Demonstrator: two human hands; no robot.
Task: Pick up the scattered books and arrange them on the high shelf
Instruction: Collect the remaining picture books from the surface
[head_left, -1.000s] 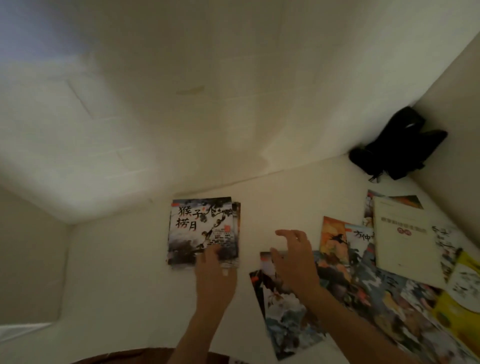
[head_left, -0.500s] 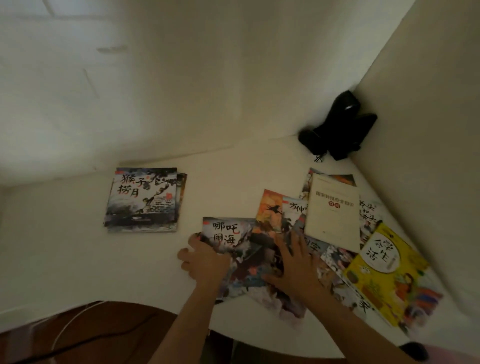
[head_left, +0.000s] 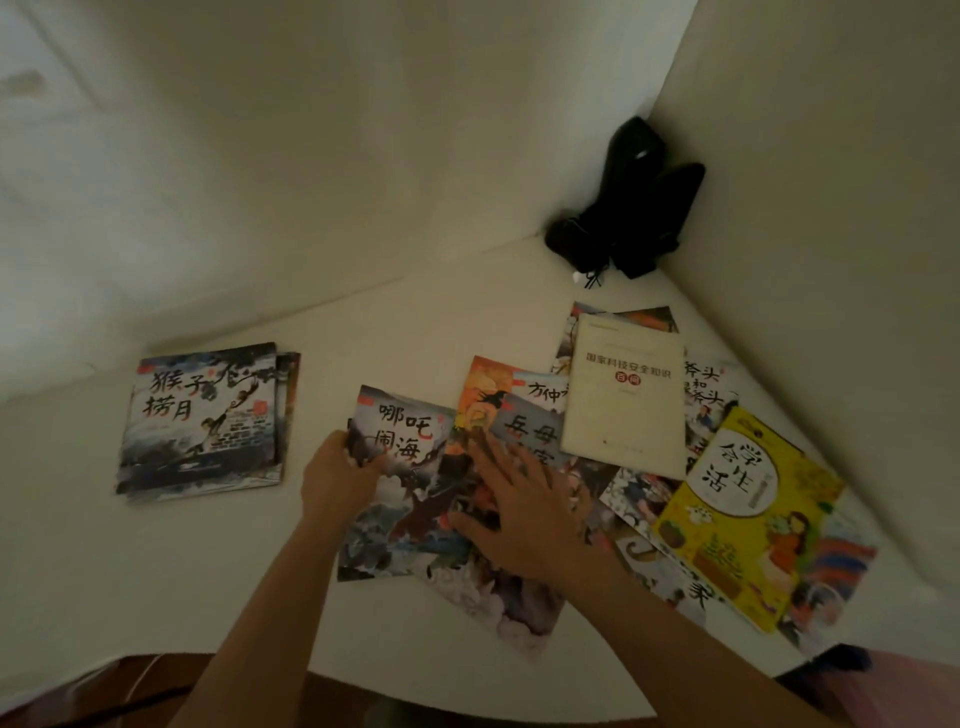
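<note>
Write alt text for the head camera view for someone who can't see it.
A person's left hand grips the edge of a picture book while the right hand lies flat on overlapping scattered books on a white shelf; a neat stack sits to the left.

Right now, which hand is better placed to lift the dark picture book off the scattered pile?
Probably the left hand: its grip is already on the dark picture book's left edge, nearer the neat stack. The right hand lies flat, fingers spread, on the overlapping books.
</note>
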